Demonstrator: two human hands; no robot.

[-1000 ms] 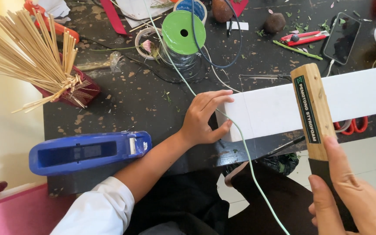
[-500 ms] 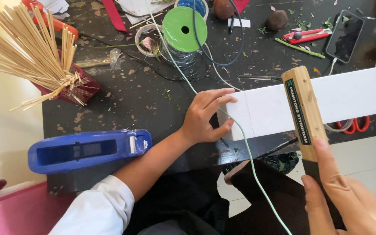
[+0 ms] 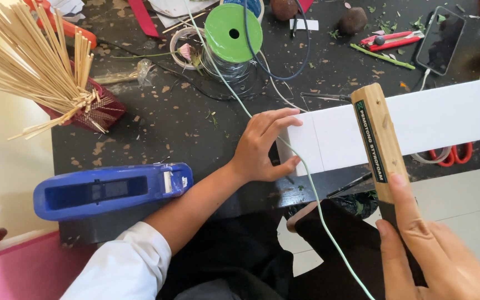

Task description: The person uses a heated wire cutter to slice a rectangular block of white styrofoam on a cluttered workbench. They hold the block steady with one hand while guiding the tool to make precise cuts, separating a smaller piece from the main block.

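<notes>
Two hands: both busy around a white foam strip lying across the dark table, running from centre out toward 3 o'clock.
Left hand: forearm comes up from 7 o'clock, white sleeve pushed back; fingers spread and laid flat on the strip's left end, thumb hooked under its near edge, pinning it down.
Right hand: down at 5 o'clock, fingers wrapped round the dark handle of a wooden-bodied cutter, index finger stretched along the wood. Tool tilts up toward 12, crossing the strip.
Cord: a pale green cord trails from 12 down past the left hand to 5.
Other stuff: blue tape dispenser at 9, bamboo sticks at 10, green spool at 12.
</notes>
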